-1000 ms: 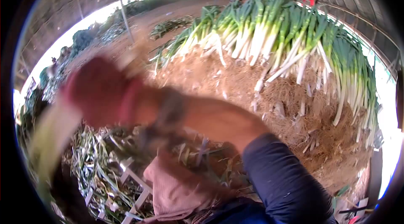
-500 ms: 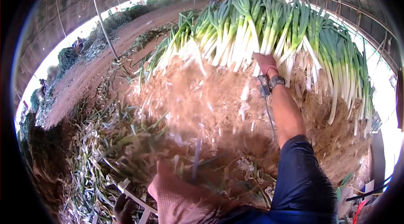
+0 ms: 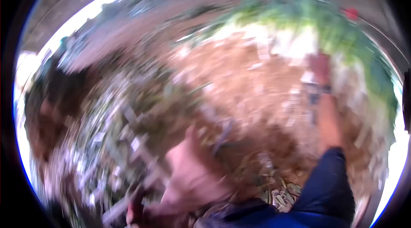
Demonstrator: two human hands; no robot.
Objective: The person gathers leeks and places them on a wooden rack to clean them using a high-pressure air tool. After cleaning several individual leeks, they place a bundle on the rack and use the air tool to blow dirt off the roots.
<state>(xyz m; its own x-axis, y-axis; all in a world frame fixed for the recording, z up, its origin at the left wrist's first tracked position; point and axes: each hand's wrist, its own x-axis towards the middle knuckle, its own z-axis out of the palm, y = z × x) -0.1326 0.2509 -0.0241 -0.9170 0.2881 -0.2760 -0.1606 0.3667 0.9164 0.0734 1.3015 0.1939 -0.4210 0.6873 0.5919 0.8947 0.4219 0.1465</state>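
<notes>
Up at leek pile [image 3: 295, 18], right hand [image 3: 320, 66], arm [image 3: 329, 121] outstretched, grip blurred.

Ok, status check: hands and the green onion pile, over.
Right hand up against the green onion pile, grip too blurred to tell. Left hand low at the frame bottom, blurred too. Nothing made out in the way.

Heaped leeks [image 3: 299, 24], green tops, white stalks, heavily blurred
</notes>
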